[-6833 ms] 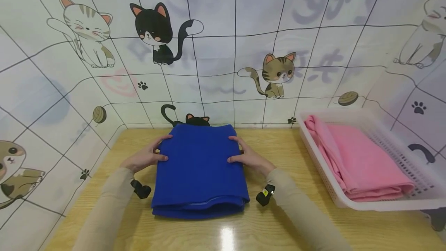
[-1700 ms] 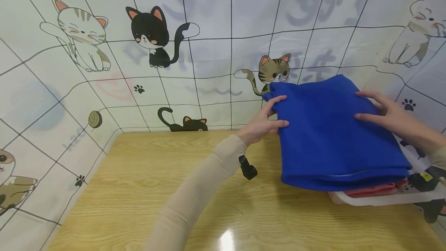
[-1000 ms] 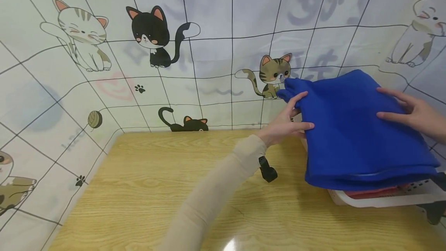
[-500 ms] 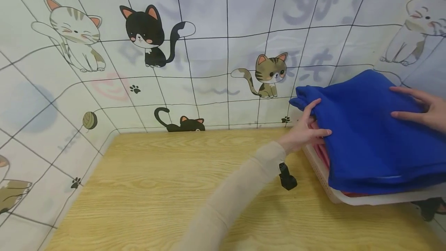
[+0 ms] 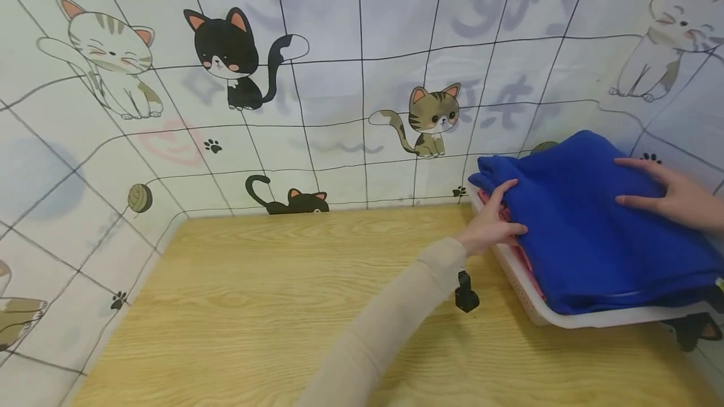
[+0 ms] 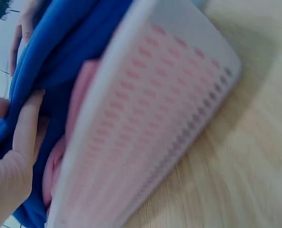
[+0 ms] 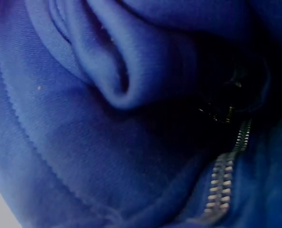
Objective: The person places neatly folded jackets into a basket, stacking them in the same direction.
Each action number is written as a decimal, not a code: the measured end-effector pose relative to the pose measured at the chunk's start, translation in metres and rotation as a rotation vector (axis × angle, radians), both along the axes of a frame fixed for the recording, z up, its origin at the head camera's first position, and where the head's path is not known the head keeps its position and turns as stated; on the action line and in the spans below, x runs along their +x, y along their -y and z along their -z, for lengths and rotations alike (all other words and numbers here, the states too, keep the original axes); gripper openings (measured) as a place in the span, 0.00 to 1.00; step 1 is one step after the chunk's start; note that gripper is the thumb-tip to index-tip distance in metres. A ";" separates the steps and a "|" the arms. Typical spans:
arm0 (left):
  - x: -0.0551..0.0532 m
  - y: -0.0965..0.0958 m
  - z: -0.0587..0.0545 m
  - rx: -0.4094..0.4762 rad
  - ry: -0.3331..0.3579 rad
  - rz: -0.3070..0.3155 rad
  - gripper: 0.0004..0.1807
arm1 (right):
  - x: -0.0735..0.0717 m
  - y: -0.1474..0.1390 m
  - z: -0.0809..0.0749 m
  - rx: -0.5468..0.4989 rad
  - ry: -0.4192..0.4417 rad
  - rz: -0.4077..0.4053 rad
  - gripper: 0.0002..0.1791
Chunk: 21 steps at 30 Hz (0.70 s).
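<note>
A folded blue jacket [image 5: 594, 231] lies over the white plastic basket [image 5: 622, 318] at the right in the head view, covering most of its inside. My left hand [image 5: 489, 225] grips the jacket's left edge, thumb on top and other fingers tucked beneath, right by the basket rim. On the far side, my right hand [image 5: 679, 196] holds the right edge, with two digits spread on top and the rest hidden. Up close, the right wrist view shows blue folds and a metal zipper [image 7: 219, 183]. Pink cloth [image 6: 83, 88] peeks out between jacket and basket wall.
The basket stands on a wooden table [image 5: 283, 281] near its right end. Behind and to the sides rises a wall covering [image 5: 339, 80] with a grid and printed cats. Black cameras sit on both wrists.
Both hands have carried the folded jacket from the table's middle to the right, over the basket. In the last half second it has come down into the basket, hiding most of the pink cloth.
</note>
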<state>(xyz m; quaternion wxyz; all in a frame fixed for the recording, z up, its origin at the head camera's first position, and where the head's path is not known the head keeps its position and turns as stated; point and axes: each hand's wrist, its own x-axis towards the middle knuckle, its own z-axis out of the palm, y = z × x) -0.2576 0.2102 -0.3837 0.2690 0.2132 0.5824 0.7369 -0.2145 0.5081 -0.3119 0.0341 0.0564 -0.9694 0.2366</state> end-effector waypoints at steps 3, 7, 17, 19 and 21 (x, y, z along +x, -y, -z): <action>-0.003 0.005 0.005 -0.036 -0.048 -0.007 0.49 | -0.001 -0.001 0.010 -0.016 0.011 -0.016 0.46; -0.005 0.013 0.010 -0.062 -0.018 0.023 0.49 | -0.001 -0.008 0.023 -0.027 0.036 -0.031 0.44; -0.006 0.020 0.009 -0.163 0.016 0.044 0.50 | -0.002 -0.021 0.039 0.032 0.136 -0.076 0.45; -0.004 0.021 0.007 -0.183 0.013 0.046 0.50 | -0.002 -0.020 0.037 0.031 0.175 -0.088 0.47; -0.003 0.021 0.005 -0.198 0.011 0.052 0.51 | -0.003 -0.018 0.035 0.040 0.218 -0.094 0.50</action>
